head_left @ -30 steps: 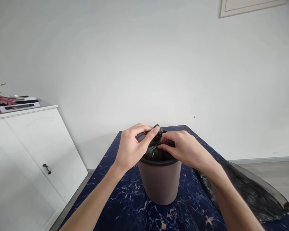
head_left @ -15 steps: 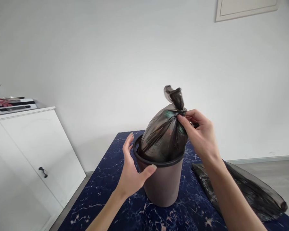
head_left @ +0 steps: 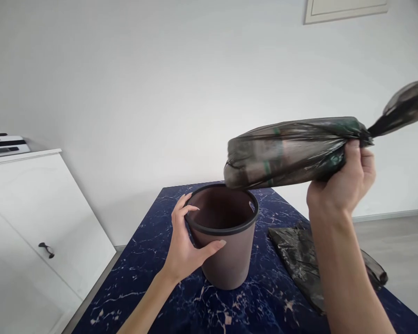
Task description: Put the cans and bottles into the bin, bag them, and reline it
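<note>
A dark brown trash can (head_left: 228,260) with a black rim stands upright on the table. My left hand (head_left: 186,236) grips its rim on the left side, the thumb on the outer wall and fingertips over the edge. Up and to the right, my right hand (head_left: 348,181) clasps a filled black trash bag (head_left: 285,153) just below its knot. The bag is stretched out sideways, its far end over the can's back rim, with the twisted top trailing right. Blurred contents show through the thin plastic. Nothing shows inside the can from here.
The table (head_left: 142,269) has a dark blue marbled top. A flat black plastic bag (head_left: 295,255) lies on it at the right, partly behind my right forearm. A white cabinet (head_left: 45,222) stands at the left, against the wall.
The filled bag has come up out of the trash can and swung to the right in my right hand. My left hand has closed onto the can's rim.
</note>
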Motion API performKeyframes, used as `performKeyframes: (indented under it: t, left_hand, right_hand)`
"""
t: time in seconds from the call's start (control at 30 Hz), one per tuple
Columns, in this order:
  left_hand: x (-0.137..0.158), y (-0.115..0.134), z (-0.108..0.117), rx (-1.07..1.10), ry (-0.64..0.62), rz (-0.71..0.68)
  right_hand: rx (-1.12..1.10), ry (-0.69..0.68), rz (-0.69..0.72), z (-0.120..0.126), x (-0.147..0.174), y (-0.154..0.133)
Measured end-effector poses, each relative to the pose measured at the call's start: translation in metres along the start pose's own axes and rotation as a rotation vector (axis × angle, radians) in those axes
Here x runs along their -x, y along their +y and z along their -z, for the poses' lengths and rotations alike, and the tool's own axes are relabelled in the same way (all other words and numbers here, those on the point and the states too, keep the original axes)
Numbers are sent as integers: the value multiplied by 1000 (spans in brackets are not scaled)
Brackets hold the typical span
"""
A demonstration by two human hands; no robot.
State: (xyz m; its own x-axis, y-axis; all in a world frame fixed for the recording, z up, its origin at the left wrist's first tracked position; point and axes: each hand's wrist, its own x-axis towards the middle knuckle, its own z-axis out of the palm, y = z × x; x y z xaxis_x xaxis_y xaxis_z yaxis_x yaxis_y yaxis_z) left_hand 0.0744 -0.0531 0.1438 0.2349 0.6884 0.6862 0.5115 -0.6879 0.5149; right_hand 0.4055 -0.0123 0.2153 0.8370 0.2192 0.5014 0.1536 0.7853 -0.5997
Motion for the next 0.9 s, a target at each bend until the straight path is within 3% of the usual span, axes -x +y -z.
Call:
performKeyframes:
  t: [0.13, 0.23, 0.37, 0.43, 0.6, 0.7, 0.9]
  left_hand:
    - [-4, 4, -3, -28, 57, -7]
    - [-9, 7, -8, -36, 126, -36]
    - [-15, 4, -14, -91, 251, -71]
    - [-18, -1, -14, -130, 289, -86]
    - [-24, -13, -9, -217, 371, -139]
    - [-26, -19, -5, -272, 406, -135]
    - [-21, -28, 1, -217, 365, -92]
  right_hand:
    - [-82, 76, -54, 13, -22, 29]
    - [68, 120, 26, 15, -25, 57]
    - [347, 1, 105, 14, -15, 90]
    - [396, -71, 70, 15, -9, 105]
    - [345, -121, -189, 23, -9, 140]
    - [289, -152, -415, 33, -11, 163]
    - [358, -166, -863, 64, 2, 203]
